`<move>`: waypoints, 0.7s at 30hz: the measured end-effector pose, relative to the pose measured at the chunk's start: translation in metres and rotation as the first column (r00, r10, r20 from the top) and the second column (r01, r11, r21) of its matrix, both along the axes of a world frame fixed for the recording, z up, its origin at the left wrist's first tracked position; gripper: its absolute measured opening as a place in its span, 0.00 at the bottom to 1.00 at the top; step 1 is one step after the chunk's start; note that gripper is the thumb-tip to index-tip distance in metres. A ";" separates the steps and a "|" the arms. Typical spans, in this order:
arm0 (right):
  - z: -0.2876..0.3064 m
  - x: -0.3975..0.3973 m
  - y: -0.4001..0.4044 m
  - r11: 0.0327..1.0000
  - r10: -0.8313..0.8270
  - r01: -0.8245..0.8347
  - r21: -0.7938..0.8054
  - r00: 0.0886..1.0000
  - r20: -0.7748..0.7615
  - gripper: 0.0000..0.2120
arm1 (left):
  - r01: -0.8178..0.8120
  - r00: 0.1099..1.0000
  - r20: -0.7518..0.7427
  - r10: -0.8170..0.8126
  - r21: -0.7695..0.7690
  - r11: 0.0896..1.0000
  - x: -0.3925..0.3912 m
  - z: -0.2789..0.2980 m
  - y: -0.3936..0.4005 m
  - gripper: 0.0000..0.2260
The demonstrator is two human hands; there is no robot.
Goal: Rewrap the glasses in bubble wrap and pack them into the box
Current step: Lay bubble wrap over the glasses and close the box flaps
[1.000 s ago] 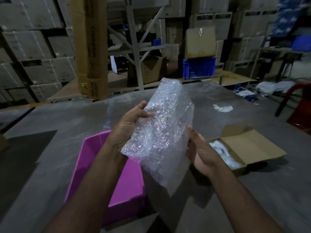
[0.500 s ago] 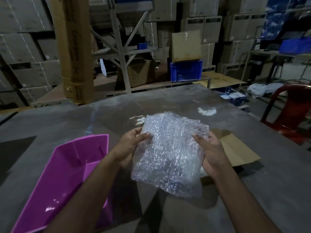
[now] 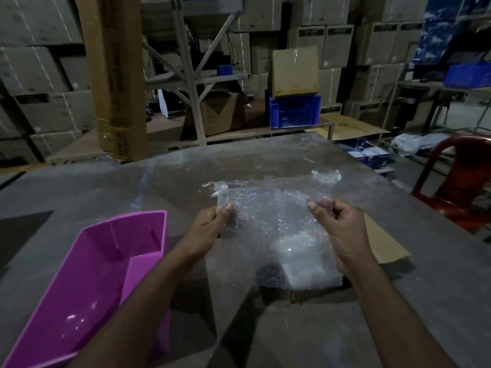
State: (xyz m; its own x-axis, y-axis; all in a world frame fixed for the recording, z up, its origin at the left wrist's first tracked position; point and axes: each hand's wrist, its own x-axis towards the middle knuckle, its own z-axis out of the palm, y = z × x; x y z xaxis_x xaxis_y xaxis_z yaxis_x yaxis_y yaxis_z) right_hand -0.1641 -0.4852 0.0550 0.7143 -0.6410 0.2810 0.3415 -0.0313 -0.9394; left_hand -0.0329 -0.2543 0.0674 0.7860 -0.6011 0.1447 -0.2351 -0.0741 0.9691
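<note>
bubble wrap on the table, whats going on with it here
A person holds a sheet of bubble wrap spread out above the grey table, the left hand pinching its left edge and the right hand its right. A purple bin sits at the left; a cardboard box lies partly hidden under the sheet. No glass is clearly visible.

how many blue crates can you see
2: one crate on the low platform behind the table, a carton standing in it; another on the far right table. More may be hidden.
</note>
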 end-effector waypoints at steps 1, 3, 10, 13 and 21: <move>0.001 0.001 0.000 1.000 -0.021 0.021 -0.010 1.000 -0.002 0.01 | -0.016 1.000 0.024 0.017 -0.024 1.000 -0.001 0.001 0.002 0.19; 0.002 0.005 0.001 0.997 -0.059 0.059 -0.043 0.998 0.001 0.01 | -0.047 0.998 0.025 0.049 -0.050 0.998 -0.003 0.002 0.001 0.19; -0.007 0.015 0.015 0.969 -0.183 0.169 -0.178 0.981 -0.066 0.08 | -0.055 0.998 -0.037 0.049 -0.191 0.980 0.008 -0.003 0.004 0.11; -0.019 0.018 0.009 0.961 -0.160 0.106 -0.257 0.966 -0.201 0.08 | -0.053 0.997 -0.062 0.039 -0.226 0.973 0.016 -0.001 0.009 0.09; -0.003 0.018 0.023 0.896 -0.006 -0.172 -0.410 0.918 -0.396 0.43 | 0.154 0.980 0.127 -0.153 0.001 0.988 0.019 0.025 0.010 0.14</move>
State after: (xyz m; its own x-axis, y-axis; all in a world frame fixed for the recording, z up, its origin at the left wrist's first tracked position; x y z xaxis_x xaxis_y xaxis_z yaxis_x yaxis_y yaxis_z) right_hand -0.1460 -0.4619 0.0523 0.8661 -0.4532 0.2108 -0.0167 -0.4477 -0.8940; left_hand -0.0141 -0.2443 0.0925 0.6598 -0.7112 0.2424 -0.3634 -0.0196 0.9314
